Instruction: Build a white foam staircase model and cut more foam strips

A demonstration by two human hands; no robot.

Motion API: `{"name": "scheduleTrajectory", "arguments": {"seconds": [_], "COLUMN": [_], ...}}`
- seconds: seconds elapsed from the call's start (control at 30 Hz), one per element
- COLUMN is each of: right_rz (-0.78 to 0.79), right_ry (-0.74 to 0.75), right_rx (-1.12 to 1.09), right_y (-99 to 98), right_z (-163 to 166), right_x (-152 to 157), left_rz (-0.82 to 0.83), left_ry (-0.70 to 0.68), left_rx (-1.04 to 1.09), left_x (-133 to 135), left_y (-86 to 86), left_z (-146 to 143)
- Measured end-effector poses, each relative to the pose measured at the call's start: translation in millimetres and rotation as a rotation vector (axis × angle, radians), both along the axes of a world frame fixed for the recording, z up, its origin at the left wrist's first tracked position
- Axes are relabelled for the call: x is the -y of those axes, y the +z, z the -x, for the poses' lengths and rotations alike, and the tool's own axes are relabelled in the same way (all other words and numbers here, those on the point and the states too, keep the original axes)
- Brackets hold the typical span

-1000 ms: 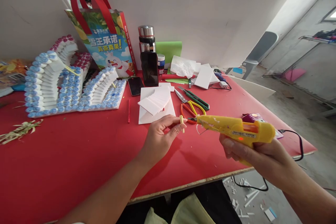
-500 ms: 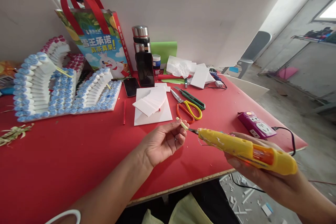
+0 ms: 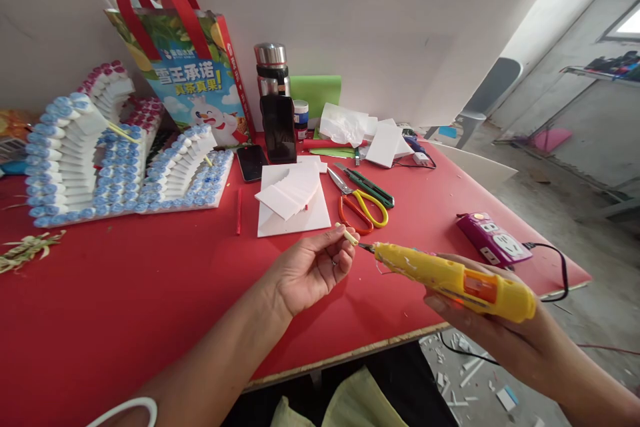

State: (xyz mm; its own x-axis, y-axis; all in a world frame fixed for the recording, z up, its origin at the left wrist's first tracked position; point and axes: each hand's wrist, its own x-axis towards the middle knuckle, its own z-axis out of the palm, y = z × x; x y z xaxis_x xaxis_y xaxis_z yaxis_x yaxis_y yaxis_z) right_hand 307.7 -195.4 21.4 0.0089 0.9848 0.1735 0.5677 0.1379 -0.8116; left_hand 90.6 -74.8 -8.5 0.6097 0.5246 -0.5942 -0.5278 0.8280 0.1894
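Single head-worn view, facing forward and obliquely down across the red table [image 3: 190, 300]; the left hand [image 3: 310, 277] and right hand [image 3: 500, 335] occupy the near foreground, the white board [image 3: 390, 33] lies farther back.

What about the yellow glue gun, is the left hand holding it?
No, the right hand grips the glue gun, while the left hand pinches a small pale stick.

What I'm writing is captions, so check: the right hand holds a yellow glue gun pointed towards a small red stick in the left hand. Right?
Not quite: the head view shows the small stick in the left hand is pale yellow, not red. The right hand does hold the yellow glue gun, pointed towards it.
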Motion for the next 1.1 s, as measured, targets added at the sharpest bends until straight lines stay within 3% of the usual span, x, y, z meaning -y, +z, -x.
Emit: {"name": "scheduleTrajectory", "arguments": {"seconds": [0.3, 0.83, 1.1], "right_rz": [0.059, 0.057, 0.023], "right_ry": [0.103, 0.125, 0.004], "right_rx": [0.106, 0.172, 0.023], "right_y": [2.6, 5.1, 0.0], "right_z": [-5.2, -6.2, -8.2], "right_x": [-4.3, -3.2, -5.6], "left_rz": [0.005, 0.009, -0.008], "left_ry": [-0.002, 0.019, 0.015], "left_rx": [-0.009, 0.003, 0.025], "left_x": [1.3, 1.1, 1.8], "left_y": [1.9, 0.4, -1.9], "left_z": [0.9, 0.6, 0.7]}}
